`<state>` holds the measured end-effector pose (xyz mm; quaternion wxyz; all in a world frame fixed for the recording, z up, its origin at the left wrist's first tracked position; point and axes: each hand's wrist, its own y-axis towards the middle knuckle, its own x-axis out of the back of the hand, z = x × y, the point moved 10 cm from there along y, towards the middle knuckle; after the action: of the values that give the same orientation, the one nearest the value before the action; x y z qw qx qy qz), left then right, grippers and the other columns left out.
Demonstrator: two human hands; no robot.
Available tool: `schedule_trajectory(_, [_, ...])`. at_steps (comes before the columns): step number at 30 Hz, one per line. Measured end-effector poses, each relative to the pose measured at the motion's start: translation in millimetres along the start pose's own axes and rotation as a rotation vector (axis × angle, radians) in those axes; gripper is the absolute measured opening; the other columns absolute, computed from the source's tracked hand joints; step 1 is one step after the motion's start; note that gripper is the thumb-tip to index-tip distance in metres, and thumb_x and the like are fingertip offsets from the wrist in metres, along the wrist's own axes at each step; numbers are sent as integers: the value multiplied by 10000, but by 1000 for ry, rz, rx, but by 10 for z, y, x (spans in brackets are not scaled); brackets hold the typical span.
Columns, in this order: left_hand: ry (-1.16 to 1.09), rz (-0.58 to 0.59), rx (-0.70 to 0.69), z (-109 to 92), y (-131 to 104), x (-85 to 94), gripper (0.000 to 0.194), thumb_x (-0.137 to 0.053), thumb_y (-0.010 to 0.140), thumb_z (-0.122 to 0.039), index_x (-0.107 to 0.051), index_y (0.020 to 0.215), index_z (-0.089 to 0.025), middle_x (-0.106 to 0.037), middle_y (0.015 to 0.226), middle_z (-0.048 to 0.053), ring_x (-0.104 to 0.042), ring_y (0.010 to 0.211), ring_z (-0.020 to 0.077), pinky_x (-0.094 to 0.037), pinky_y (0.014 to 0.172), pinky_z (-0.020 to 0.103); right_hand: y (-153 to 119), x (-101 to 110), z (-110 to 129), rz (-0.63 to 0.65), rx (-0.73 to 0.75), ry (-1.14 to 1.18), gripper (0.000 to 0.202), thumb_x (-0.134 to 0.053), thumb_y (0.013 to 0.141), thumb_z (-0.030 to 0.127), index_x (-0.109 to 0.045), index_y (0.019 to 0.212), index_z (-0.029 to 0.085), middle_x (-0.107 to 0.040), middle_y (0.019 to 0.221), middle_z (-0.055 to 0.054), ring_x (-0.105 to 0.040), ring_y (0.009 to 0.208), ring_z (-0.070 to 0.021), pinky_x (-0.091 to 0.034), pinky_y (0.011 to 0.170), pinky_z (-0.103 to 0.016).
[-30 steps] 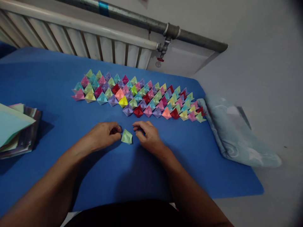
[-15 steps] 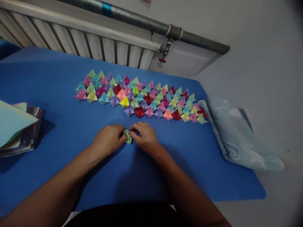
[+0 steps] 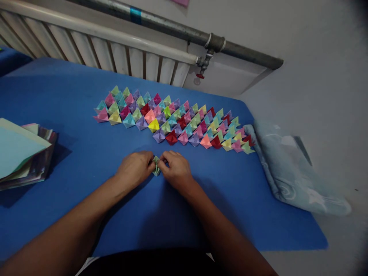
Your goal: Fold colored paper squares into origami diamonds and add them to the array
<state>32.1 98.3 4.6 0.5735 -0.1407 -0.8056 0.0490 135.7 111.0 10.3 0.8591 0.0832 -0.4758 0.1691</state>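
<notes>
Between my two hands is a small folded green paper, low over the blue table. My left hand pinches its left side between thumb and fingers. On the right side, my right hand grips it the same way. The fingertips hide parts of the paper's edges. Just beyond my hands, folded paper boats in many colours stand in close slanting rows on the table.
A stack of coloured paper sheets lies at the left. A folded light blue blanket is at the right edge. Behind the table are a white radiator, a metal pipe and a red-handled valve.
The green paper has its middle spread into more of a diamond shape, and my fingers have shifted slightly on its sides. The whole view has moved a little.
</notes>
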Motion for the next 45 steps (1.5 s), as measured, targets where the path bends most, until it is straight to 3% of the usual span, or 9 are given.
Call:
schedule_trajectory(5, [-1, -2, -2, -5, 1, -14, 182, -505, 895, -263, -668, 854, -194, -728, 873, 96, -647, 768, 237, -320, 606, 312, -15, -11, -14, -14, -31, -60, 157, -612, 881, 245, -583, 731, 211, -625, 787, -19, -503, 765, -171, -299, 669, -301])
schedule_trajectory(12, [-38, -1, -1, 26, 44, -40, 190, -485, 881, -256, -657, 852, -180, -715, 865, 103, -638, 781, 248, -328, 626, 327, -24, 6, -10, -22, -36, -13, 129, -616, 867, 238, -597, 744, 207, -640, 804, -13, -526, 785, -165, -346, 709, -296])
schedule_trajectory(15, [-166, 43, -6, 60, 55, -37, 199, -497, 870, -295, -659, 869, -181, -711, 844, 75, -635, 764, 228, -364, 640, 315, -19, 16, -99, -13, -59, 176, 43, -654, 813, 218, -615, 798, 209, -644, 807, 9, -556, 778, -147, -400, 728, -276])
schedule_trajectory(19, [-409, 110, -11, 108, 41, -22, 221, -541, 811, -342, -660, 913, -186, -679, 759, 17, -608, 684, 186, -412, 637, 289, -23, -7, -289, 8, -142, 501, 130, -658, 758, 187, -634, 883, 214, -656, 821, 30, -587, 758, -125, -461, 711, -249])
schedule_trajectory(22, [-459, 114, 2, 146, 40, -15, 181, -539, 770, -303, -656, 857, -196, -650, 705, -4, -583, 654, 170, -410, 624, 280, -14, -40, -339, 41, -160, 559, 144, -675, 728, 191, -642, 866, 212, -657, 825, 28, -583, 748, -124, -471, 698, -248])
schedule_trajectory(28, [-325, 85, 51, 152, 63, -49, 218, -568, 820, -408, -643, 823, -204, -663, 724, 9, -577, 666, 175, -362, 608, 289, 47, -50, -393, 32, -206, 512, 188, -695, 678, 173, -639, 853, 212, -642, 837, 24, -549, 711, -116, -457, 672, -243])
schedule_trajectory(37, [-140, 136, 142, 117, 158, -9, 190, -617, 796, -388, -611, 714, -217, -588, 625, -8, -516, 595, 163, -273, 544, 290, 89, -20, -332, 50, -196, 355, 206, -698, 680, 153, -638, 867, 215, -624, 865, 17, -518, 683, -108, -415, 640, -241])
schedule_trajectory(45, [-145, 222, 151, 88, 230, -16, 177, -626, 745, -375, -585, 657, -227, -583, 608, -3, -530, 602, 181, -282, 560, 303, 152, -10, -261, 112, -176, 244, 206, -721, 689, 202, -633, 874, 213, -583, 840, 31, -500, 697, -110, -375, 631, -249])
